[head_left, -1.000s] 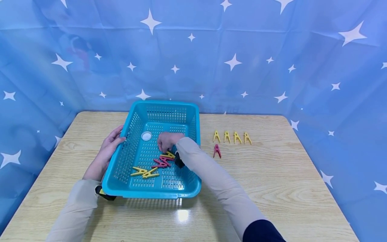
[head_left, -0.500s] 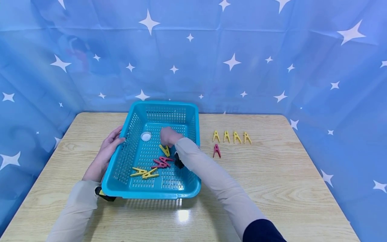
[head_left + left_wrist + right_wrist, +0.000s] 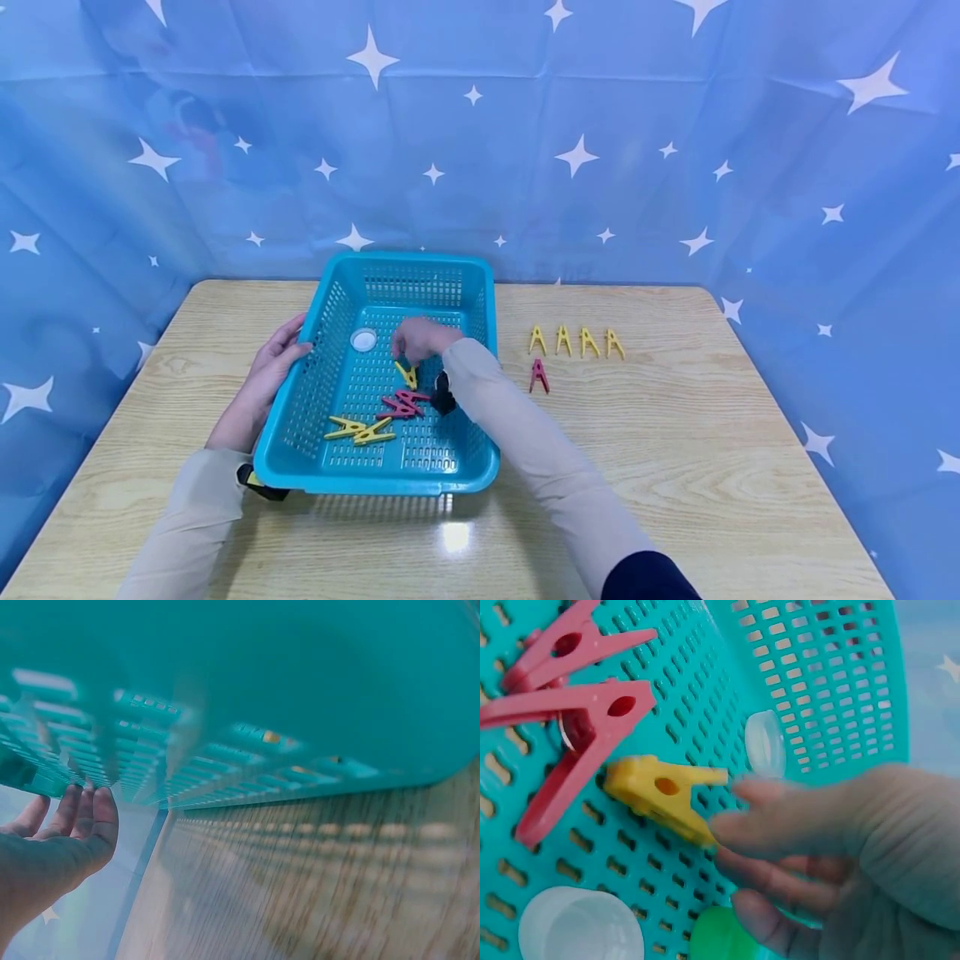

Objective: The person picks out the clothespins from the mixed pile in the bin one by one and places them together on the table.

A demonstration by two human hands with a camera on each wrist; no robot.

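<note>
My left hand (image 3: 272, 364) grips the left side of the turquoise basket (image 3: 375, 482), thumb over the rim; in the left wrist view its fingertips (image 3: 105, 806) meet the outer wall. Inside the basket, my right hand (image 3: 422, 339) pinches one end of a yellow clothespin (image 3: 407, 375). The right wrist view shows the thumb and fingers right at the legs of this clothespin (image 3: 660, 791), which is slightly blurred. Two pink clothespins (image 3: 402, 405) lie crossed just nearer me. Two more yellow clothespins (image 3: 360, 429) overlap on the basket floor.
Right of the basket, several yellow clothespins (image 3: 563, 340) stand in a row on the wooden table (image 3: 675, 433), with a pink clothespin (image 3: 539, 376) below. A white round cap (image 3: 363, 339) sits in the basket. The right wrist view adds another white cap (image 3: 581, 926) and a green one (image 3: 724, 937).
My right hand drew back from the clothespin, then came to its upper end again. The yellow clothespin has turned from lying sideways to pointing toward me. The left hand stays put.
</note>
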